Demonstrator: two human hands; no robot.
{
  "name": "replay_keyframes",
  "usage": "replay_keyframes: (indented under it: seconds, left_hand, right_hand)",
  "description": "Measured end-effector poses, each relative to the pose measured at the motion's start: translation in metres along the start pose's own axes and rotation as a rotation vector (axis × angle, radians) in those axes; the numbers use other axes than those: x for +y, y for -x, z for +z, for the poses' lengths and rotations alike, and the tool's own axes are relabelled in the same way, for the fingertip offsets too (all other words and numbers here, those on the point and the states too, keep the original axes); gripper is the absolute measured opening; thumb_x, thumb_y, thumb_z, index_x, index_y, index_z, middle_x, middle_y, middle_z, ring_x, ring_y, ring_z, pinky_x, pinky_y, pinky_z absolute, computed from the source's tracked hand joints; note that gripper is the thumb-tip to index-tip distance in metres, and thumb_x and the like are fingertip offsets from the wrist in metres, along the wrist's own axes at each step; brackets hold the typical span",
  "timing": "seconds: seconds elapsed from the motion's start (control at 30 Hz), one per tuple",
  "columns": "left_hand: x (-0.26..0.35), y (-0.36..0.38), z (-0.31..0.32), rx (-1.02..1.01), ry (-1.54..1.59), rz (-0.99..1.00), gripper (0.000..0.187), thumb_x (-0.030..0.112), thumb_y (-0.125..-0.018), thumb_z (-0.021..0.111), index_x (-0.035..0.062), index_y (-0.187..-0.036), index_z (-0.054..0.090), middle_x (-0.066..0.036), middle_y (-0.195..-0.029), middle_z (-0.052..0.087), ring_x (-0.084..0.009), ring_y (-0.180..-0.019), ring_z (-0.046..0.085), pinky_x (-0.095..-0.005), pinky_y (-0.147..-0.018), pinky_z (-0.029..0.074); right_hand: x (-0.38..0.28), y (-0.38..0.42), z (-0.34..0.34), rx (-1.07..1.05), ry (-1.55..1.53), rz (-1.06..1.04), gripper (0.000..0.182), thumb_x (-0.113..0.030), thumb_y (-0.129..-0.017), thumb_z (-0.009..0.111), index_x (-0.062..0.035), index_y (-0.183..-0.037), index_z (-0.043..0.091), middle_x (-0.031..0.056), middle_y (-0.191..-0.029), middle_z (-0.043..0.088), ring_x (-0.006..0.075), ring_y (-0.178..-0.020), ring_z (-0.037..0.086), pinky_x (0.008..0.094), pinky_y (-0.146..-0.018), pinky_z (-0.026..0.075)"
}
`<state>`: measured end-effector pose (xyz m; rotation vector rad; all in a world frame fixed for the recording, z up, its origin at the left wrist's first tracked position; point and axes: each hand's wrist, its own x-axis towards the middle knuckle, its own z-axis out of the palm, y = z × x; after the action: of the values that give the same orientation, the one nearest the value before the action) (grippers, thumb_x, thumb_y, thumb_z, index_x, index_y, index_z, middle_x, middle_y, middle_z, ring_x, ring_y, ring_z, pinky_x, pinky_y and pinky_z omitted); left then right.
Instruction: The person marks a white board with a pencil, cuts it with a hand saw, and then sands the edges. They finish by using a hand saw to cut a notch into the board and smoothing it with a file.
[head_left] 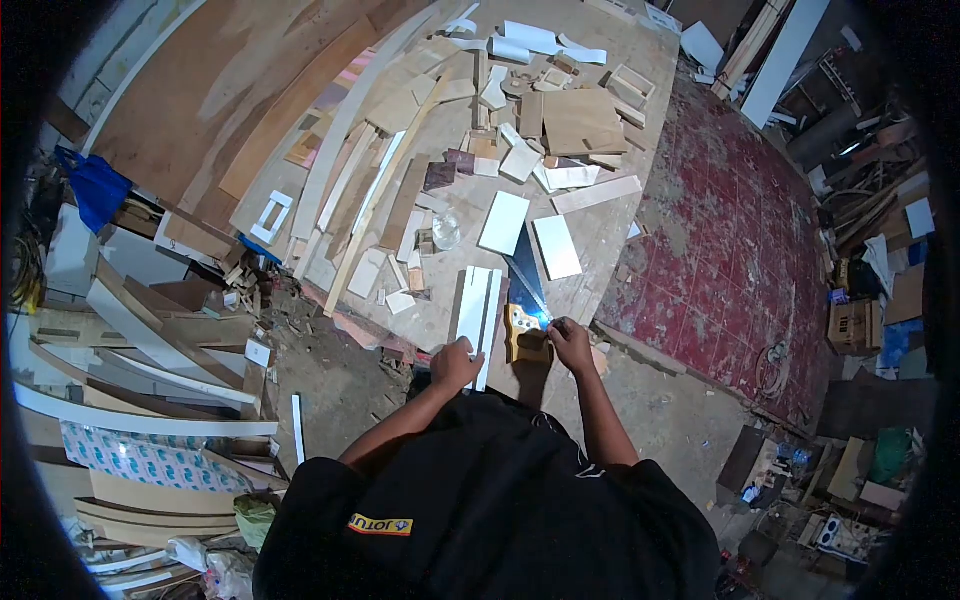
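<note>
My left hand [457,367] is closed around the near end of a long white board [474,305], which has a narrow white strip [490,320] along its right side. My right hand [572,345] is pinched on the end of a thin silver metal strip [530,283], possibly a ruler, where a bright glare hides detail. Under that strip lies a handsaw [522,262], its blade pointing away and its yellow-and-black handle [524,335] between my hands. Just beyond are two small white panels, one left of the blade [504,222] and one right of it [557,247].
Wood offcuts and a square plywood piece [582,122] crowd the far worktable [620,215]. A clear round container [446,232] stands left of the panels. Long wooden strips [385,195] lie along the left. Curved boards [150,400] are stacked at left; red tiled floor [720,240] lies right.
</note>
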<state>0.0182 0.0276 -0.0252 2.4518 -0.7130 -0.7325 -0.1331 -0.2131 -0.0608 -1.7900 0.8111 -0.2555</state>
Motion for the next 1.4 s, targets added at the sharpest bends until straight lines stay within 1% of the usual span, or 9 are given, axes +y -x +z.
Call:
replay_keyframes:
  seconds: [0.2,0.53,0.63,0.7,0.8,0.83,0.97,1.27,1.4]
  left_hand:
    - [0.007,-0.002,0.008,-0.051,-0.083,0.007,0.044,0.046,-0.078,0.076,0.0053,-0.089,0.064,-0.016,-0.088,0.07,-0.0377,-0.087,0.069,-0.0508,-0.075,0.054]
    - [0.011,0.002,0.007,0.004,-0.224,0.184,0.049,0.047,-0.075,0.079,0.0035,-0.091,0.061,-0.018,-0.09,0.069,-0.0375,-0.089,0.069,-0.0503,-0.078,0.053]
    - [0.012,0.002,0.007,-0.032,-0.211,0.166,0.05,0.047,-0.075,0.079,0.003,-0.094,0.061,-0.019,-0.092,0.07,-0.0375,-0.091,0.069,-0.05,-0.079,0.054]
    - [0.006,0.003,0.012,-0.008,-0.184,0.177,0.051,0.048,-0.075,0.079,0.0029,-0.092,0.061,-0.018,-0.088,0.069,-0.0387,-0.087,0.069,-0.0517,-0.076,0.053]
    - [0.01,0.002,0.009,-0.024,-0.2,0.16,0.05,0.047,-0.075,0.079,0.0025,-0.092,0.061,-0.018,-0.088,0.069,-0.0389,-0.088,0.069,-0.0518,-0.077,0.053]
    - [0.012,0.001,0.006,-0.07,-0.24,0.128,0.048,0.044,-0.076,0.078,0.0021,-0.094,0.062,-0.019,-0.092,0.07,-0.0379,-0.092,0.069,-0.0502,-0.08,0.054]
    - [0.011,-0.003,0.014,-0.045,-0.2,0.098,0.043,0.038,-0.079,0.075,0.0011,-0.096,0.061,-0.02,-0.094,0.069,-0.0397,-0.092,0.068,-0.0505,-0.08,0.054]
    - [0.0,-0.016,0.011,0.008,0.126,-0.084,0.042,0.027,-0.082,0.067,0.0018,-0.112,0.052,-0.028,-0.1,0.067,-0.0478,-0.096,0.064,-0.0555,-0.083,0.051]
    - [-0.008,-0.015,0.02,0.213,0.192,0.087,0.038,0.031,-0.091,0.063,0.0014,-0.113,0.052,-0.029,-0.097,0.066,-0.0504,-0.095,0.063,-0.0565,-0.08,0.049]
  right_hand:
    - [-0.009,-0.004,0.005,-0.057,0.02,-0.004,0.017,-0.015,-0.092,0.067,0.0009,-0.096,0.067,0.0104,-0.082,0.068,0.0148,-0.076,0.063,0.0325,-0.072,0.051]
    - [-0.007,-0.033,0.024,-0.106,0.035,-0.023,0.009,-0.007,-0.088,0.064,0.0003,-0.093,0.063,0.0049,-0.08,0.066,0.0102,-0.077,0.06,0.0277,-0.073,0.049]
    - [-0.014,-0.054,0.02,-0.047,0.265,-0.05,0.014,-0.008,-0.085,0.065,0.0017,-0.095,0.065,0.0139,-0.079,0.068,0.0192,-0.076,0.066,0.0331,-0.071,0.052]
    - [-0.012,-0.074,0.017,0.148,0.417,-0.031,0.022,-0.013,-0.082,0.067,0.0019,-0.098,0.068,0.0228,-0.083,0.069,0.0325,-0.08,0.07,0.0406,-0.073,0.054]
    - [-0.034,-0.1,0.001,0.152,0.497,0.099,0.029,-0.021,-0.084,0.069,0.0013,-0.103,0.067,0.0234,-0.09,0.07,0.0404,-0.09,0.069,0.049,-0.082,0.054]
    - [-0.038,-0.108,-0.001,0.187,0.535,0.185,0.047,-0.029,-0.08,0.075,0.0009,-0.114,0.062,0.0262,-0.103,0.067,0.0423,-0.097,0.067,0.0491,-0.086,0.054]
    - [-0.064,-0.127,-0.016,0.251,0.772,0.272,0.066,-0.037,-0.074,0.078,-0.0014,-0.124,0.054,0.0238,-0.124,0.055,0.0429,-0.113,0.059,0.0511,-0.091,0.053]
    - [-0.034,-0.158,-0.006,0.175,0.891,0.278,0.052,-0.036,-0.081,0.07,-0.0008,-0.117,0.057,0.021,-0.12,0.055,0.0398,-0.114,0.058,0.0529,-0.091,0.054]
    - [0.012,-0.17,-0.015,0.242,0.817,0.249,0.046,-0.032,-0.083,0.067,-0.0009,-0.114,0.056,0.0221,-0.118,0.056,0.041,-0.113,0.058,0.0523,-0.089,0.054]
